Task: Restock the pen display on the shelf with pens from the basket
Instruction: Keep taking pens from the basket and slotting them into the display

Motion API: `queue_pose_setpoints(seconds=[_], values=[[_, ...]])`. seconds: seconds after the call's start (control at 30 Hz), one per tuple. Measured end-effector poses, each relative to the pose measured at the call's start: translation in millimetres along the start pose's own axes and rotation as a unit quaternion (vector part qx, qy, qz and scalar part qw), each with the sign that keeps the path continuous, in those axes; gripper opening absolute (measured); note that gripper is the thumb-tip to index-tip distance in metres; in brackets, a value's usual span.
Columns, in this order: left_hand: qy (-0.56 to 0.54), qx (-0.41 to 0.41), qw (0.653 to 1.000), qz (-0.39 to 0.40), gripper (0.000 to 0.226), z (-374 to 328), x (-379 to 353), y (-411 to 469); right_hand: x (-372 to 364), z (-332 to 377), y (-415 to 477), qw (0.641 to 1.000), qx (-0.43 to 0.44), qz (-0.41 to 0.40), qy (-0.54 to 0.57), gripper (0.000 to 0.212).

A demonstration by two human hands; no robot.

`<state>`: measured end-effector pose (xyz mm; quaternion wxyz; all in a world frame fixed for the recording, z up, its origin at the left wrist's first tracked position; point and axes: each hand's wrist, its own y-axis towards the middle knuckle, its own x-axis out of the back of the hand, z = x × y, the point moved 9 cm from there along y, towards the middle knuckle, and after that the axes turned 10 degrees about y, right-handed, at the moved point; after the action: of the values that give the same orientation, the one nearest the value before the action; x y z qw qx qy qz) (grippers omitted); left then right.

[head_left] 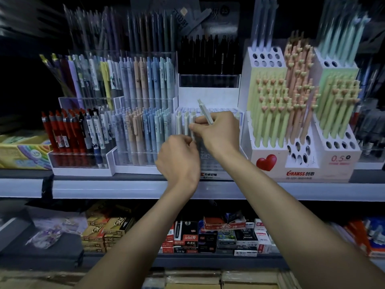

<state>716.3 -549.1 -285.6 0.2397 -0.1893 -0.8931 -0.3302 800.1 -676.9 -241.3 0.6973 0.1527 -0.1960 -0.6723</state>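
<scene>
A clear pen display (239,116) with a dotted hole grid stands at the middle of the shelf; a few pale pens (185,122) stand in its left slots. My right hand (218,132) holds a pale grey-white pen (205,111) tilted above the display, and its thumb and forefinger pinch a standing pen. My left hand (179,161) sits just below and left, fingers curled against the display's front; I cannot tell whether it holds anything. No basket is in view.
Acrylic racks of pastel pens (145,88) and red pens (62,132) stand to the left, black pens (208,55) behind, and a white heart-pen stand (302,163) to the right. The shelf edge (125,188) runs below; boxes (218,236) fill the lower shelf.
</scene>
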Motion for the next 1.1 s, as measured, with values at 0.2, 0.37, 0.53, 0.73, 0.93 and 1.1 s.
queue_pose_setpoints(seconds=[0.2, 0.37, 0.53, 0.73, 0.93, 1.1], values=[[-0.014, 0.006, 1.0, -0.013, 0.015, 1.4, -1.6, 3.4, -0.3, -2.5, 0.8, 1.0, -0.01, -0.015, -0.013, 0.015], [-0.011, 0.015, 1.0, 0.0, 0.016, -2.0, -0.2, 3.3, 0.5, 1.8, 3.1, 0.999, -0.006, -0.021, -0.033, 0.013], [-0.005, 0.02, 1.0, 0.017, 0.024, -4.2, 1.4, 3.4, -1.9, -3.0, 7.1, 0.998, -0.028, -0.025, -0.04, 0.015], [0.017, 0.012, 0.999, 0.025, 0.024, -2.8, 3.1, 0.5, -1.1, -6.7, -1.0, 0.998, -0.01, -0.035, -0.045, 0.011], [0.026, 0.005, 0.999, 0.025, 0.025, 0.3, 2.3, 2.6, 2.5, -7.0, -3.0, 0.999, -0.019, -0.029, -0.036, 0.014], [0.038, 0.0, 0.999, 0.027, 0.028, -2.1, 13.2, 1.5, 9.8, -7.5, -11.3, 0.998, -0.056, -0.015, -0.02, 0.037]])
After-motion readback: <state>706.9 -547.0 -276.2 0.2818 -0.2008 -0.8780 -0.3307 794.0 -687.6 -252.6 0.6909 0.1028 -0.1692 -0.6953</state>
